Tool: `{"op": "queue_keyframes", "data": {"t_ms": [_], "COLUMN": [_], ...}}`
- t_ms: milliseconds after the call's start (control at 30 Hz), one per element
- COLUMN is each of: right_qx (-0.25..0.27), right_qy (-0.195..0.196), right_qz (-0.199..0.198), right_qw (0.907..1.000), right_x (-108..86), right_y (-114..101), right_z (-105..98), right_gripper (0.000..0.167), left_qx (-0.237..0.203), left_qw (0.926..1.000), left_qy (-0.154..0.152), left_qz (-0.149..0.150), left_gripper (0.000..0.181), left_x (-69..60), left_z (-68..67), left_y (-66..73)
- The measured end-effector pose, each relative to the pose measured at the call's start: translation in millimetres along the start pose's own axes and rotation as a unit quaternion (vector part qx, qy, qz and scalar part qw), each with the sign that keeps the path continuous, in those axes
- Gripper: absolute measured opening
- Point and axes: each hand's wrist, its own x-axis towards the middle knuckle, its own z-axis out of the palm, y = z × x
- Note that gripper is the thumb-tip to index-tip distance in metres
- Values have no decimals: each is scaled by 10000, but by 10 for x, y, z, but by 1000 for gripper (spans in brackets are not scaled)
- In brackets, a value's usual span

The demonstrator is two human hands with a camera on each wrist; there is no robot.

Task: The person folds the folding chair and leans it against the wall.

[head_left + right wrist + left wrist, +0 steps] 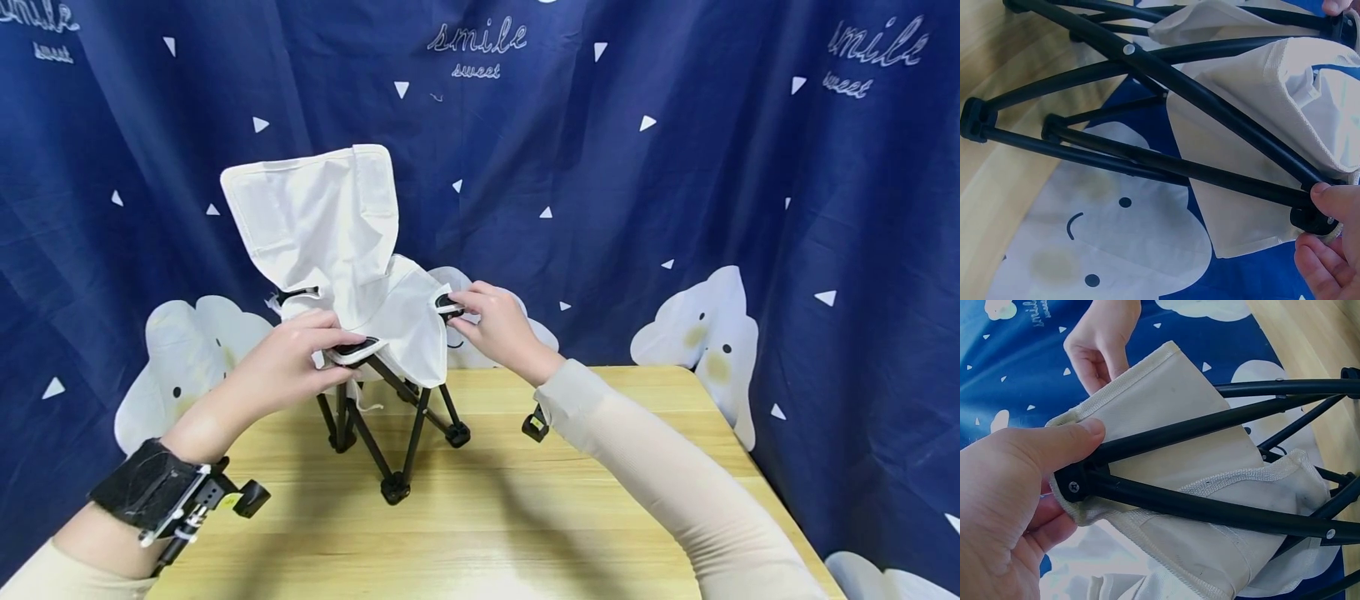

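Note:
A small folding chair with a white fabric seat (405, 333) and a white backrest (311, 208) stands unfolded over the table on crossed black legs (371, 437). My left hand (288, 358) grips the seat's near left corner, at a black plastic joint. In the left wrist view the thumb lies over this corner joint (1074, 486), with fingers behind the fabric. The right hand (498, 325) pinches the seat's right corner; its black joint (1313, 219) sits between thumb and fingers in the right wrist view. Whether every foot touches the table cannot be told.
The wooden table (450, 533) extends below and to the right of the chair. A dark blue curtain (562, 150) with white triangles and clouds hangs behind it. A wrist camera (251, 498) is strapped to the left forearm, another camera (535, 425) shows under the right wrist.

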Motion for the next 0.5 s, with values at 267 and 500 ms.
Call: {"op": "queue_keyframes", "data": {"t_ms": [267, 500], "right_qx": [13, 113], "right_qy": [46, -8], "right_qz": [-12, 1], "right_qw": [10000, 9999], "right_x": [20, 39], "right_y": [0, 6], "right_z": [-25, -23], "right_gripper": [31, 31], "left_qx": [64, 36], "left_qw": [10000, 10000], "left_qy": [-34, -6], "left_qz": [-62, -87], "left_gripper": [42, 42], "left_x": [64, 117], "left_z": [16, 29], "left_y": [-4, 8]}}
